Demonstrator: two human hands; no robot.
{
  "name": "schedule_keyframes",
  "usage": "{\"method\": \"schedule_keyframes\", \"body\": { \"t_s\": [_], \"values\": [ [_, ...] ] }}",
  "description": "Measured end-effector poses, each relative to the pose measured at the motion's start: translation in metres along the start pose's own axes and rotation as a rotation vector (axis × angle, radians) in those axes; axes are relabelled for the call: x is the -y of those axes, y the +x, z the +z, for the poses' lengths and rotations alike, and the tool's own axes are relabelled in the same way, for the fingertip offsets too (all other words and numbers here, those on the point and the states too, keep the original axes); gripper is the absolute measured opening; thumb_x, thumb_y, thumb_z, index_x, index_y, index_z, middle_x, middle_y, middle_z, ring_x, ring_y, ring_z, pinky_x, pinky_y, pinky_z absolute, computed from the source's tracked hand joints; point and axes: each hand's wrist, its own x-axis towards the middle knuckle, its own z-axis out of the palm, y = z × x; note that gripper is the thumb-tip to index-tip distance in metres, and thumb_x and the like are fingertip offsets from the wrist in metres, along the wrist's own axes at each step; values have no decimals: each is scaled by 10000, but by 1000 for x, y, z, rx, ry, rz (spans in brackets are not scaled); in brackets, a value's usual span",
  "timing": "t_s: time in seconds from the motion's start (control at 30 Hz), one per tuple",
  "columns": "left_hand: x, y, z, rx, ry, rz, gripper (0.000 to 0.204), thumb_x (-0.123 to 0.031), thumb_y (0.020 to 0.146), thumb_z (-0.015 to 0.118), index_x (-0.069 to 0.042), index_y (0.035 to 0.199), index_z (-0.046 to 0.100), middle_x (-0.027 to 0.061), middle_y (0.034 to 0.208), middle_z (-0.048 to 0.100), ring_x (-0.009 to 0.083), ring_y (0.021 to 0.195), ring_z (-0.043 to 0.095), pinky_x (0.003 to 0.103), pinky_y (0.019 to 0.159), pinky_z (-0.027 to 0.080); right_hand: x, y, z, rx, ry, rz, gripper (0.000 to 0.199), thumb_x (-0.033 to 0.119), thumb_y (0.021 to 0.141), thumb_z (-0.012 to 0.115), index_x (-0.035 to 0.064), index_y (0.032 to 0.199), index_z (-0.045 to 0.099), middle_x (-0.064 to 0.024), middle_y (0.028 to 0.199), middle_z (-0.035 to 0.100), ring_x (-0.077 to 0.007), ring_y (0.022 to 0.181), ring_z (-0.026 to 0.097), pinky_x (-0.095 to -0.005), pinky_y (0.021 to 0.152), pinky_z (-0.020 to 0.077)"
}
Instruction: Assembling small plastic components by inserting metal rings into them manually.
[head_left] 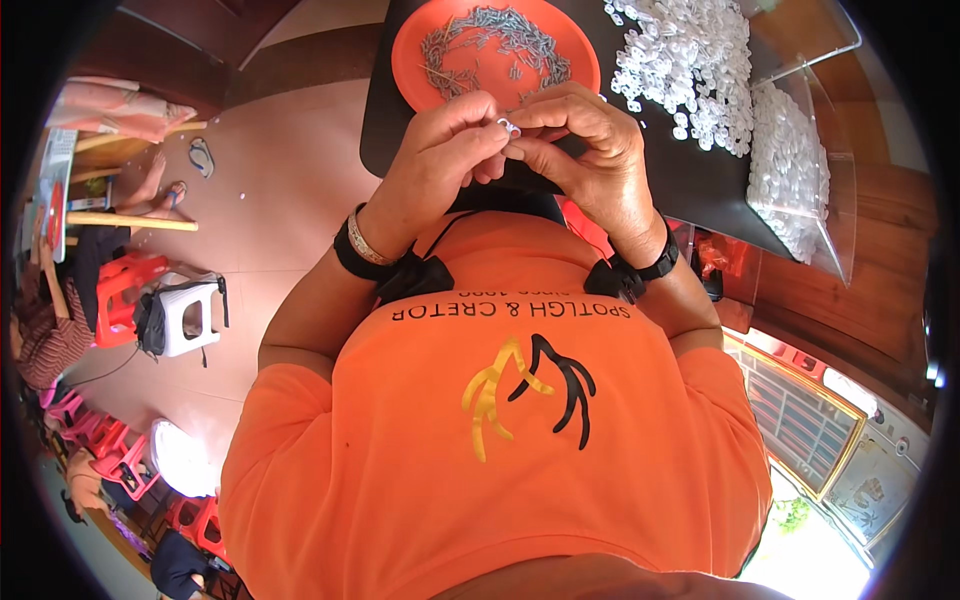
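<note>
Near the edge of the black table, my two hands meet in front of my chest. Thumb and fingers of my left hand [440,150] pinch a small white plastic piece [508,128] with a hole in it. My right hand [595,150] comes in from the other side, its fingertips closed against the piece; whether they also hold something tiny cannot be made out. Just beyond is a round orange-red tray [408,60] with many small grey screw-like pins [520,40] lying in a ring. A loose heap of similar white pieces [690,75] spreads to the right.
A clear plastic bin [835,215] full of white pieces stands at the right edge of the black table [385,130]. Leftward on the tiled floor are a white stool [188,318], a red stool [125,285] and a sandal [201,157]. Other people sit at the far left.
</note>
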Motion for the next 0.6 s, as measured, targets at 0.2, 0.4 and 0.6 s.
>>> {"method": "schedule_keyframes", "body": {
  "t_s": [0.2,0.4,0.6],
  "values": [
    [5,-8,-4,-64,-42,-4,166,-188,873,507,-47,787,530,-13,622,516,41,570,455,180,498,334,-1,6,5,68,-133,-97,219,0,681,739,46,856,615,-51,796,605,-173,709,648,-252,602,541],
    [4,-13,-8,-96,-138,-9,144,-166,870,513,-30,833,546,-9,658,511,41,584,456,187,501,347,-6,9,15,62,-314,-237,245,18,657,746,67,861,620,-49,787,603,-199,671,628,-267,558,519],
    [8,-13,-10,-90,-161,18,136,-146,867,507,-20,821,532,-12,653,480,45,581,426,197,502,341,-8,8,20,39,-290,-246,248,28,666,737,69,887,633,-48,808,612,-199,676,630,-267,554,520]
  ]
}}
